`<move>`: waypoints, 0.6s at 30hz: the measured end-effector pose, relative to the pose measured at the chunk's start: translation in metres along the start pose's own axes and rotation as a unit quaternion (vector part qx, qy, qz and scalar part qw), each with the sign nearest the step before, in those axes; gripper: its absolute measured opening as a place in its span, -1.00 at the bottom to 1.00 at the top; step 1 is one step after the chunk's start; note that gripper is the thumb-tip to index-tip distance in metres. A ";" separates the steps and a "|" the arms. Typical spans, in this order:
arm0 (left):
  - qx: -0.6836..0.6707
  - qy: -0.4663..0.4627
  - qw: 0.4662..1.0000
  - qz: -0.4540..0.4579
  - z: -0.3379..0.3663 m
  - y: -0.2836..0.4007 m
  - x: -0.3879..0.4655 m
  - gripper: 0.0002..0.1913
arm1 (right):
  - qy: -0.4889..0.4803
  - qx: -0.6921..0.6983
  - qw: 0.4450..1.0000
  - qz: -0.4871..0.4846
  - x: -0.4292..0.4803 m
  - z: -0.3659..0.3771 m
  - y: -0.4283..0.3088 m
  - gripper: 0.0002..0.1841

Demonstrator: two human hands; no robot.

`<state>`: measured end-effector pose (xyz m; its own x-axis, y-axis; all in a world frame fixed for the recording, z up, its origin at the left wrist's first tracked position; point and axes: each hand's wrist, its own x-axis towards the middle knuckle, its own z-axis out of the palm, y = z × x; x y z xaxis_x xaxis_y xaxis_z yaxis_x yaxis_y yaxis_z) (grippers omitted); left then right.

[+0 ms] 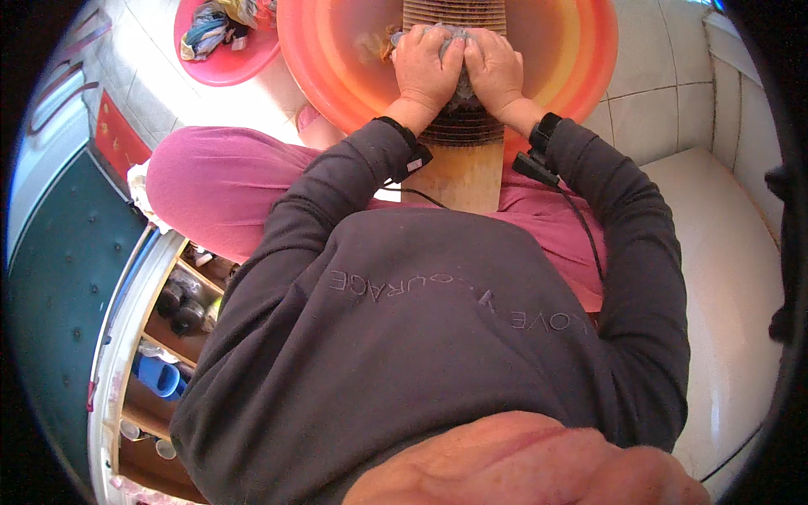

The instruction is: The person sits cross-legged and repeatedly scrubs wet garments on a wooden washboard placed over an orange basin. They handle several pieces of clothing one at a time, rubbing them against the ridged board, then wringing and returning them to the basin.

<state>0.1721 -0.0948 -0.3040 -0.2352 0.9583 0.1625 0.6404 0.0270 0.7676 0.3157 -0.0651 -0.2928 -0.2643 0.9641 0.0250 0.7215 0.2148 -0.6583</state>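
A ridged wooden washboard (451, 177) slopes from between my legs into a large orange plastic basin (600, 57). On its ridges lies a wet, bunched grey cloth (464, 96). My left hand (424, 71) grips the left part of this cloth, fingers curled over it. Close beside it, my right hand (496, 71) holds the right part, and the thumbs nearly meet. Cloudy water (536, 31) stands in the basin. Left of the washboard, a yellowish-brown piece of fabric (380, 45) lies partly in the water.
A pink basin (221, 77) with crumpled clothes (214, 31) sits at upper left on the tiled floor (644, 120). Open shelves (170, 341) with shoes and a blue container (158, 375) are at my left. Black devices with cables (587, 227) are strapped to both wrists.
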 end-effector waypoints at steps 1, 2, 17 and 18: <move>0.006 0.000 1.000 -0.002 0.000 0.001 0.003 -0.74 | -0.008 0.000 1.000 0.003 0.003 0.000 0.000 -0.66; 0.013 -0.001 1.000 -0.001 -0.001 0.002 0.007 -0.76 | -0.010 -0.001 1.000 0.012 0.007 0.000 0.001 -0.66; -0.058 -0.053 0.997 0.025 0.004 -0.018 0.031 -0.71 | -0.086 0.028 0.990 0.111 0.033 0.000 0.001 -0.57; -0.054 -0.065 0.996 0.020 0.004 -0.017 0.033 -0.70 | -0.079 0.026 0.991 0.103 0.034 0.000 0.002 -0.57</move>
<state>0.1561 -0.0630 -0.3141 -0.1097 0.9868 0.1191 0.5632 -0.0370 0.8255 0.3082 -0.0319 -0.2939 -0.2137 0.9495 -0.2297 0.7376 0.0027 -0.6752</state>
